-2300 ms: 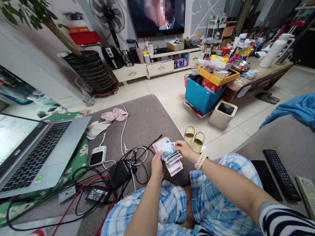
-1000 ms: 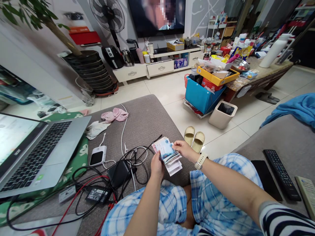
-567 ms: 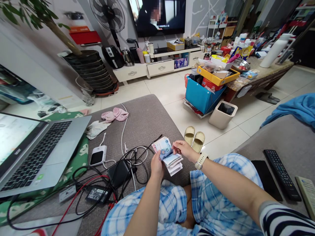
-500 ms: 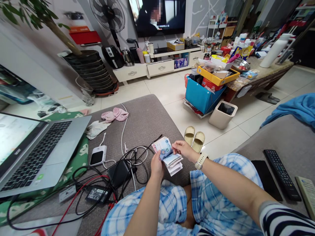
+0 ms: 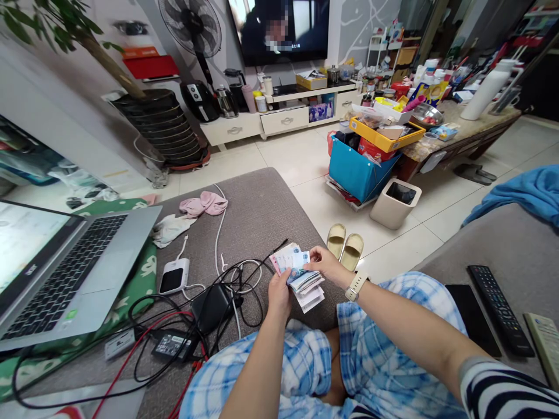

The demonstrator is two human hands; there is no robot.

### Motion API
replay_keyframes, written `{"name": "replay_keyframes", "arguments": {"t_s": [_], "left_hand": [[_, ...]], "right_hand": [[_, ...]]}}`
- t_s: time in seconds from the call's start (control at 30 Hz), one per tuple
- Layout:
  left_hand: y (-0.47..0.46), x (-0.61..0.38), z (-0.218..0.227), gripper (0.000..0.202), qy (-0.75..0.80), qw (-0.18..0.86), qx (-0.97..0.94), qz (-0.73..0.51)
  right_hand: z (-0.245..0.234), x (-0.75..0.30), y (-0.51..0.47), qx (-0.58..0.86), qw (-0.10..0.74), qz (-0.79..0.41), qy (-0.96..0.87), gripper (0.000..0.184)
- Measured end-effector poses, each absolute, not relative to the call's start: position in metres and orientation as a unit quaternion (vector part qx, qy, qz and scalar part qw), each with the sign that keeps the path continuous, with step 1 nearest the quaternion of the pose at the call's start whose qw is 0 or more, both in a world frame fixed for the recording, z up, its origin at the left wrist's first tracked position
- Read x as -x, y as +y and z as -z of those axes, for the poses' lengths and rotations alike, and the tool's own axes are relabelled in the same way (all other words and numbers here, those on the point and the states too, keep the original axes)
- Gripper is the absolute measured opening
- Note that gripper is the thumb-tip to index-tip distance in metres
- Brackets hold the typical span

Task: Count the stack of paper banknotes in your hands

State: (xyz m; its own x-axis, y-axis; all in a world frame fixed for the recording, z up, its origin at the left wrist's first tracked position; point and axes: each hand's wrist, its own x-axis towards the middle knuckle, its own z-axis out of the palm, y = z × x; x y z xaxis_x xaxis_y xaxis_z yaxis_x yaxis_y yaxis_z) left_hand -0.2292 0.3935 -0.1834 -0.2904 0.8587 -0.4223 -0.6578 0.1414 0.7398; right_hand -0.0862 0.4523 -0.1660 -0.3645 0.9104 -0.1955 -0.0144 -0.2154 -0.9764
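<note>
You've got your blue plaid pants (image 5: 393,302) filling the bottom of the view, and right over the edge of the grey couch seat (image 5: 262,203) there's a wad of banknotes (image 5: 305,283) in your hands. Your left hand (image 5: 279,291) has it clamped, thumb on top; your right hand (image 5: 324,265) is pinching the edge of a bluish note, fingers close together. Left of that it's cable spaghetti around a black pouch-like thing (image 5: 212,308), plus a power brick (image 5: 174,344), a laptop (image 5: 91,273) on green cloth and a pink cloth (image 5: 204,203). Black remote (image 5: 498,308) by your right knee. Past the couch: slippers (image 5: 351,251) on pale tile, a beige bin (image 5: 391,210), a loaded blue box (image 5: 356,169) next to a cluttered table (image 5: 454,134), then a white TV stand (image 5: 283,121), a fan (image 5: 191,26) and the TV (image 5: 283,35).

Writing-wise, the laptop says acer. The brick's label is too tiny to read, and only a scrap of the TV's Chinese subtitle shows.

The lower notes are mostly covered, your left fingers are tucked under them, your watch (image 5: 356,286) face is turned away, and the laptop runs off the left side.
</note>
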Motion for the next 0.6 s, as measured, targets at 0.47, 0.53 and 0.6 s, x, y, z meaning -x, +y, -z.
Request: {"name": "replay_keyframes", "arguments": {"t_s": [0.47, 0.53, 0.6], "left_hand": [[0.397, 0.232, 0.195, 0.027, 0.482, 0.570, -0.078, -0.660], [0.398, 0.233, 0.197, 0.027, 0.480, 0.571, -0.078, -0.661], [0.398, 0.233, 0.197, 0.027, 0.478, 0.573, -0.077, -0.661]], "right_hand": [[0.175, 0.088, 0.455, 0.423, 0.341, -0.653, -0.528, 0.031], [0.175, 0.088, 0.455, 0.423, 0.339, -0.654, -0.528, 0.031], [0.176, 0.088, 0.455, 0.422, 0.339, -0.654, -0.528, 0.032]]}}
